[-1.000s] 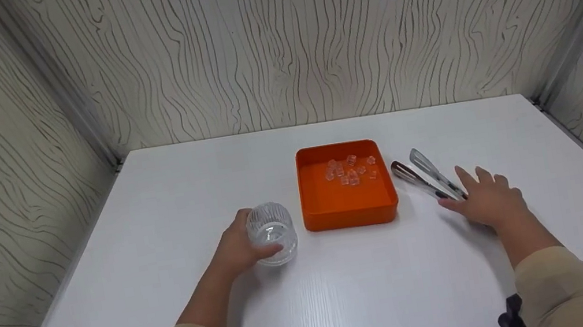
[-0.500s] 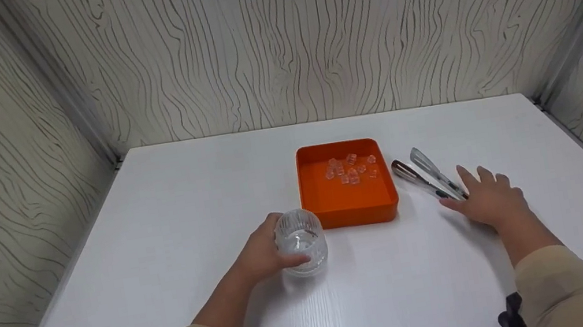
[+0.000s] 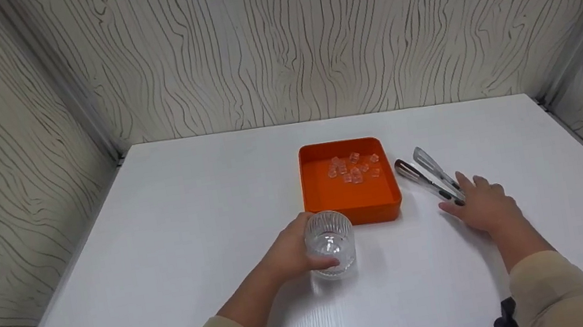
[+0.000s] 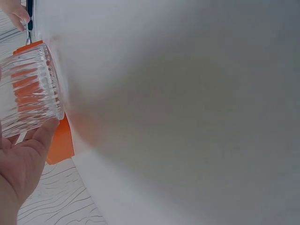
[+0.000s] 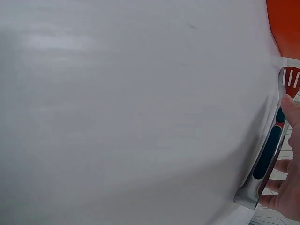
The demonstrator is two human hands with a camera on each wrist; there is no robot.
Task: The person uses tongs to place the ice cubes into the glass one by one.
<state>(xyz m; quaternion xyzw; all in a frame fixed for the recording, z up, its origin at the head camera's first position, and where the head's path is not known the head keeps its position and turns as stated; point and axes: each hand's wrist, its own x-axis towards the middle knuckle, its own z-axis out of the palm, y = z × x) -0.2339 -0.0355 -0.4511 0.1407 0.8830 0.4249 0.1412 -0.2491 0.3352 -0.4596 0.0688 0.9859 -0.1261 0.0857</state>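
Observation:
My left hand (image 3: 293,251) grips a clear ribbed drinking glass (image 3: 329,236), held upright just in front of the orange tray (image 3: 355,215). The left wrist view shows the fingers along the side of the glass (image 4: 33,89) near its base. Several small clear cubes (image 3: 356,175) lie inside the tray, mostly towards its back right. To the tray's right, metal tongs (image 3: 428,172) with dark handle inserts lie on the table. My right hand (image 3: 482,206) holds the tongs from above. In the right wrist view, the thumb (image 5: 290,110) and fingers are on opposite sides of the tongs (image 5: 268,152).
A white table (image 3: 183,216) carries everything. Wood-grain patterned panels (image 3: 272,43) stand behind it and at both sides, with grey strips in the corners. A dark object (image 3: 506,319) shows by the right sleeve.
My left hand has carried the glass to the right, from left of the tray to in front of it. The right hand's fingers have drawn in slightly around the tongs.

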